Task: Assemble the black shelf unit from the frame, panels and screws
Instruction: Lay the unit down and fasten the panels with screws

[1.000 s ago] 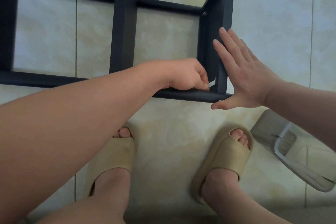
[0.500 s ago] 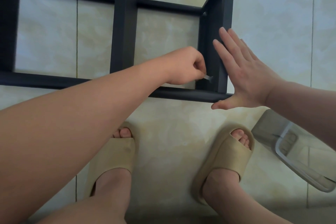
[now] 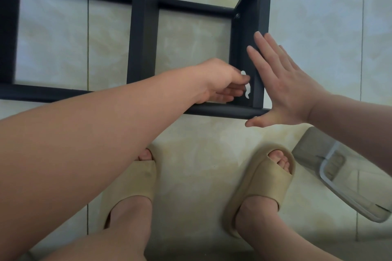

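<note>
The left hand (image 3: 220, 82) pinches a small blurred silvery tool (image 3: 247, 89) against the inner face of the end panel (image 3: 244, 48) of the black shelf unit (image 3: 144, 27), which lies on the tiled floor (image 3: 191, 154). Just right of that pinch, the right hand (image 3: 286, 89) presses flat, fingers straight, on the panel's outer side

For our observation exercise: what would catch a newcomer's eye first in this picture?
Two hands meet at the right end of the black frame: the left hand pinches a small pale tool at the inner face of the end panel, the right hand presses flat on its outer side. Below, beige slippers stand on the floor.
</note>
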The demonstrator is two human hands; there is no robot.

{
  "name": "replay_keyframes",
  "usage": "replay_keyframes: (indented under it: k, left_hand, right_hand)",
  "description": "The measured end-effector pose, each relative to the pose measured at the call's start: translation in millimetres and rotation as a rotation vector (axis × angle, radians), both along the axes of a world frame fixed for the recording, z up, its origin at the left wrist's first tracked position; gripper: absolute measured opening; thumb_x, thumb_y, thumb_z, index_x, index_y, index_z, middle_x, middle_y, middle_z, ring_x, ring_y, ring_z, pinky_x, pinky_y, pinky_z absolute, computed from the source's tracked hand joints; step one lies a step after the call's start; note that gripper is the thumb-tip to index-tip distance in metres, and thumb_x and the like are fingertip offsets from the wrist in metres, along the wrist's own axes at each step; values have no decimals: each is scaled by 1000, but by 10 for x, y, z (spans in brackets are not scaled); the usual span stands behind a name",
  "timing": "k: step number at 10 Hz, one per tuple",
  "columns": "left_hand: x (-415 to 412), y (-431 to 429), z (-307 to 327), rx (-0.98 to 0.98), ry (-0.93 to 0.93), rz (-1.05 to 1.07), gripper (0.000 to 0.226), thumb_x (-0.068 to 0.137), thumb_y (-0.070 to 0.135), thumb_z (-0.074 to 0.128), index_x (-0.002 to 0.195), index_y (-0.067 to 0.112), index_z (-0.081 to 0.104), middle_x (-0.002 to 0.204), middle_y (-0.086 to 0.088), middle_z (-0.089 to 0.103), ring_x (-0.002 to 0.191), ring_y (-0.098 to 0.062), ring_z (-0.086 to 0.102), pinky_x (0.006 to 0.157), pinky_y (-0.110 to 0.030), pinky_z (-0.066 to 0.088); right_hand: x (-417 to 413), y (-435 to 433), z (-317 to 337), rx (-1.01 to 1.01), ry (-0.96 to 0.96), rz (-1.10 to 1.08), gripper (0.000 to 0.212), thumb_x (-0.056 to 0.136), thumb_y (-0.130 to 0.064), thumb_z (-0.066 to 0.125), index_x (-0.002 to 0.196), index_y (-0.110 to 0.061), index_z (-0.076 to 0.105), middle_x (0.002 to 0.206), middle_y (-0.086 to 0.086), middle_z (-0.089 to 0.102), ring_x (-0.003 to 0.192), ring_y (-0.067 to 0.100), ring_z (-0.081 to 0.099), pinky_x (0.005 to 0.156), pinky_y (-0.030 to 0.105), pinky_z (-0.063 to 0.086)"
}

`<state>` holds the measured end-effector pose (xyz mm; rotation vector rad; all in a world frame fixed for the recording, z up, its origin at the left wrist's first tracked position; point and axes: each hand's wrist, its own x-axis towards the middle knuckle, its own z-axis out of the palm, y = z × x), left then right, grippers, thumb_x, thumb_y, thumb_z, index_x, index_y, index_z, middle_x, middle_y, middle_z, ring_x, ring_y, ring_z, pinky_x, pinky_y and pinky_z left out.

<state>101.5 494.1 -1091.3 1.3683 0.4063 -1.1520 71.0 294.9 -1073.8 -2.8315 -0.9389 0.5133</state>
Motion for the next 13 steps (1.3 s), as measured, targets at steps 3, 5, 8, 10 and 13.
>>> replay_keyframes:
  k: [3, 5, 8, 10, 13]
  left_hand:
    - [18, -106, 26, 39, -83, 60, 14, 93, 17, 70, 106, 14, 64, 84, -2, 74, 73, -10, 74, 67, -25, 56]
    - [-5, -54, 48, 15, -87, 33, 12, 96, 20, 67, 106, 15, 65, 82, -2, 75, 79, -14, 74, 75, -28, 58]
    - [-2, -73, 68, 13, -78, 33, 9, 97, 19, 65, 105, 14, 63, 84, -2, 74, 77, -13, 73, 71, -25, 56]
    - [-9, -83, 44, 6, -24, 32, 8, 98, 19, 63, 101, 12, 64, 86, -4, 74, 80, -14, 73, 71, -27, 56]
    - [-1, -78, 62, 9, 2, 5, 9, 99, 18, 61, 92, 11, 62, 79, -3, 72, 79, -16, 72, 68, -27, 56]
  right_hand:
    - [2, 4, -2, -5, 3, 1, 137, 67, -101, 34, 160, -7, -3, 167, 16, -11, 155, 33, -12, 123, 60, 12]
    - [-2, -9, -22, 9, -10, 2, 136, 68, -100, 34, 160, -7, -2, 168, 16, -10, 155, 33, -12, 123, 61, 13]
    - [-4, -3, -18, 12, -8, 1, 136, 67, -100, 34, 160, -7, -2, 168, 16, -10, 155, 33, -11, 122, 61, 13]
    - [0, -5, -16, 9, -3, 1, 137, 67, -100, 35, 160, -7, -2, 168, 16, -10, 155, 33, -12, 123, 61, 13]
    - [-1, -5, -17, 6, -2, 1, 137, 67, -100, 35, 160, -6, -1, 168, 16, -10, 155, 34, -11, 122, 61, 14]
